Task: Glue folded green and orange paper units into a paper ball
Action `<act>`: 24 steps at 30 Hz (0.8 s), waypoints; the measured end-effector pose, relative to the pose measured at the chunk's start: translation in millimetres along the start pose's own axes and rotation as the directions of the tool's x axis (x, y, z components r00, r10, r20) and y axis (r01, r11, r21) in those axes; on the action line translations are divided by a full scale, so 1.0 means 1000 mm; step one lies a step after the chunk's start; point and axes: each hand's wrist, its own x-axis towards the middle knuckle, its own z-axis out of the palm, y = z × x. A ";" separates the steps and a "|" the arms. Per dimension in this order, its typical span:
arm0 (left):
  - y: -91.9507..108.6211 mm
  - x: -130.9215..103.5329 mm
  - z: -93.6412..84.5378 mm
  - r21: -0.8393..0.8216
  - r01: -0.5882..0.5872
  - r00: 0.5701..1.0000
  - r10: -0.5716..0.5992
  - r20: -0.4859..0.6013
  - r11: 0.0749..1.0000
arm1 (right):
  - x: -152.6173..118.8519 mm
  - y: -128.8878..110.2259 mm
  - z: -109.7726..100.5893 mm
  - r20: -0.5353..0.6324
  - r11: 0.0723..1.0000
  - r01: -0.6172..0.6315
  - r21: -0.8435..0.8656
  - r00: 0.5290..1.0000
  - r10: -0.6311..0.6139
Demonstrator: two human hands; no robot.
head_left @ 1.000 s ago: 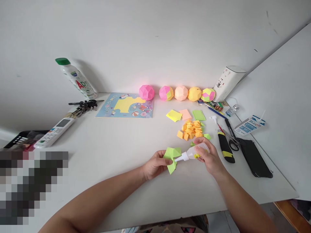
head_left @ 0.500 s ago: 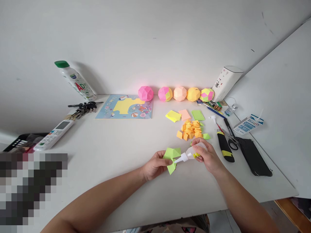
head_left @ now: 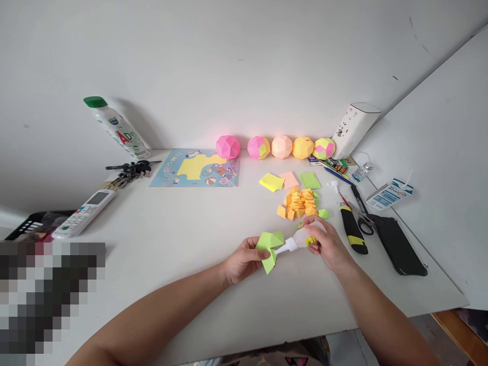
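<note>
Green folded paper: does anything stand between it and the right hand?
Only the squeeze bottle in the right hand; its nozzle points at the green folded paper. Nothing else visible stands between them; the orange paper pieces lie farther back.

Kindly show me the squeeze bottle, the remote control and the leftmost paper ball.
Squeeze bottle [head_left: 300,238], head view, body beside cap.
Remote control [head_left: 84,213], head view, white front.
Leftmost paper ball [head_left: 227,147], head view, front.

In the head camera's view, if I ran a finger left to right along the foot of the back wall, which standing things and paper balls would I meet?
Green-capped bottle → pink ball → pink-and-yellow ball → peach ball → orange ball → yellow ball with pink patches → tall white container.
</note>
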 end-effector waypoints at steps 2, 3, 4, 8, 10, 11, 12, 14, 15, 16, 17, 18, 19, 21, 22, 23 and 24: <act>0.001 0.000 0.001 -0.003 0.002 1.000 -0.002 -0.015 1.000 | 0.000 0.001 0.000 -0.012 1.000 0.013 -0.018 1.000 -0.013; 0.001 0.000 0.001 -0.004 0.002 1.000 -0.002 -0.019 1.000 | 0.000 0.001 0.000 -0.015 0.999 0.016 -0.030 1.000 -0.016; 0.001 0.000 0.001 -0.005 0.001 1.000 -0.001 -0.019 1.000 | 0.000 0.001 0.001 -0.019 0.999 0.018 -0.041 1.000 -0.019; 0.000 0.000 0.000 -0.014 0.000 1.000 0.000 -0.025 1.000 | -0.001 0.000 0.001 -0.001 0.998 0.010 -0.062 1.000 -0.010; -0.001 0.001 -0.001 -0.022 0.002 0.999 -0.003 -0.035 1.000 | -0.001 -0.001 0.001 0.034 0.997 -0.011 -0.072 0.999 0.014; -0.002 0.001 -0.002 -0.025 0.002 0.999 -0.003 -0.038 1.000 | -0.001 -0.001 0.001 0.052 0.997 -0.022 -0.076 0.998 0.026; -0.002 0.001 -0.002 -0.028 -0.001 0.999 -0.001 -0.040 1.000 | -0.002 -0.001 0.001 0.065 0.997 -0.028 -0.077 0.997 0.033; -0.002 0.000 -0.002 -0.032 -0.003 0.999 0.001 -0.038 0.999 | -0.002 -0.001 0.000 0.066 0.998 -0.019 -0.064 0.998 0.023; -0.001 0.000 -0.002 -0.031 -0.001 0.999 0.000 -0.036 1.000 | -0.001 0.000 0.000 0.053 0.999 -0.007 -0.054 0.999 0.010; -0.001 0.000 -0.001 -0.030 0.002 0.999 -0.003 -0.035 1.000 | -0.001 0.000 0.000 0.038 0.999 0.006 -0.047 0.999 -0.004; -0.001 0.000 -0.001 -0.029 0.003 0.999 -0.004 -0.034 1.000 | -0.001 0.001 0.000 0.027 0.999 0.015 -0.044 1.000 -0.014; -0.001 0.000 -0.001 -0.028 0.004 0.999 -0.004 -0.033 1.000 | -0.001 0.001 0.000 0.024 0.999 0.018 -0.047 1.000 -0.017; -0.001 0.000 0.000 -0.028 0.003 0.999 -0.004 -0.034 1.000 | -0.001 0.000 0.000 0.032 0.998 0.014 -0.053 0.999 -0.012; -0.002 0.000 0.000 -0.030 0.001 1.000 -0.002 -0.030 1.000 | -0.002 0.000 -0.001 0.071 0.998 -0.009 -0.068 0.997 0.014; -0.002 0.000 -0.001 -0.033 -0.001 1.000 0.000 -0.026 0.999 | -0.002 0.000 -0.001 0.094 0.997 -0.022 -0.071 0.995 0.029; -0.002 0.000 -0.001 -0.036 -0.002 1.000 0.002 -0.021 0.999 | -0.002 -0.001 -0.002 0.114 0.997 -0.035 -0.070 0.993 0.043; -0.002 0.000 -0.001 -0.038 -0.004 1.000 0.003 -0.017 0.999 | -0.002 -0.001 -0.002 0.128 0.997 -0.045 -0.063 0.990 0.053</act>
